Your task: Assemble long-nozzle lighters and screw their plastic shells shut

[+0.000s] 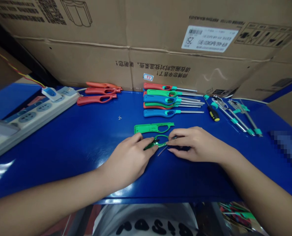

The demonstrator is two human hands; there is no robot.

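Note:
My left hand (126,155) is closed on the rear of a green lighter handle shell (162,144), low over the blue table. Dark small parts show inside that shell near my left fingertips. At the shell's front end, the fingers of my right hand (197,144) are pinched together; what lies between them is mostly hidden. A thin dark strip (162,151) sticks out below the shell, between the two hands. Just beyond my hands lies another green handle half (148,128), its hollow side up.
Several assembled lighters (160,113) lie stacked behind, with red handle halves (97,99) to their left. A screwdriver (212,112) and metal lighter tubes (234,119) lie right. A power strip (38,109) runs along the left; a cardboard box (94,59) walls the back.

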